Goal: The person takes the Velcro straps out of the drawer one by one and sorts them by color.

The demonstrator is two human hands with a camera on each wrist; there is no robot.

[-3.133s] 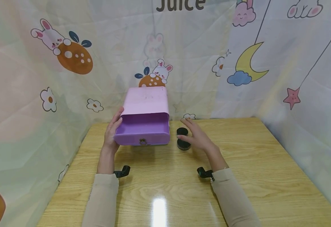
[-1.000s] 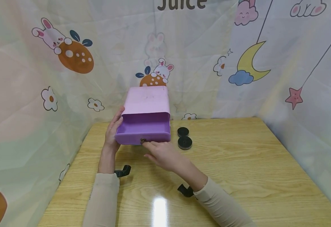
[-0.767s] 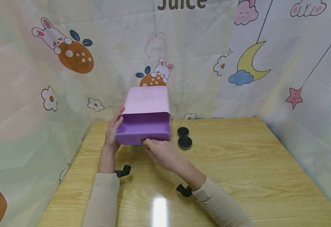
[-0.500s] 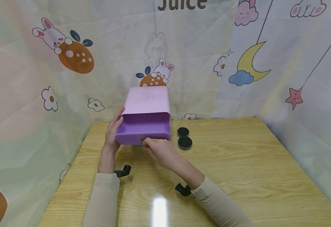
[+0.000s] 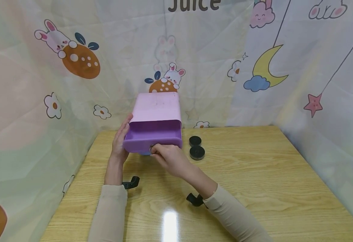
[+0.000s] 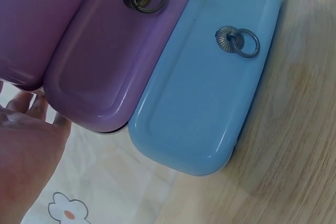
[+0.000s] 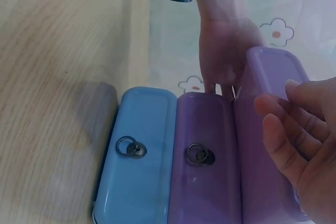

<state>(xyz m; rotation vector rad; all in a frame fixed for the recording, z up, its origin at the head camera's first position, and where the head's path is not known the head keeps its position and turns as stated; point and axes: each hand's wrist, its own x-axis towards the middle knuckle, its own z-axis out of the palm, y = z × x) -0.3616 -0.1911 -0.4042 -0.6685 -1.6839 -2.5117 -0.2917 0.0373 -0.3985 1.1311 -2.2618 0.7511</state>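
Note:
A small drawer cabinet (image 5: 157, 107) with a pink top stands at the back of the table. Its top purple drawer (image 5: 140, 146) is pulled part way out, and the visible inside is bare. Below it are a shut purple drawer (image 6: 105, 72) and a shut blue drawer (image 6: 194, 93), each with a metal ring pull. My left hand (image 5: 120, 143) lies along the cabinet's left side, fingers extended against it. My right hand (image 5: 173, 160) pinches the top drawer's ring pull (image 5: 151, 149) between thumb and curled fingers; in the right wrist view the ring is hidden.
Two black round discs, a rear disc (image 5: 195, 140) and a front disc (image 5: 197, 152), lie on the wooden table (image 5: 255, 174) just right of the cabinet. A printed cloth (image 5: 212, 90) hangs close behind and along both sides.
My right hand has moved left from over the black discs to the top drawer's ring pull and taken hold. The drawer front has just shifted slightly inward. My left hand stays at the cabinet's side.

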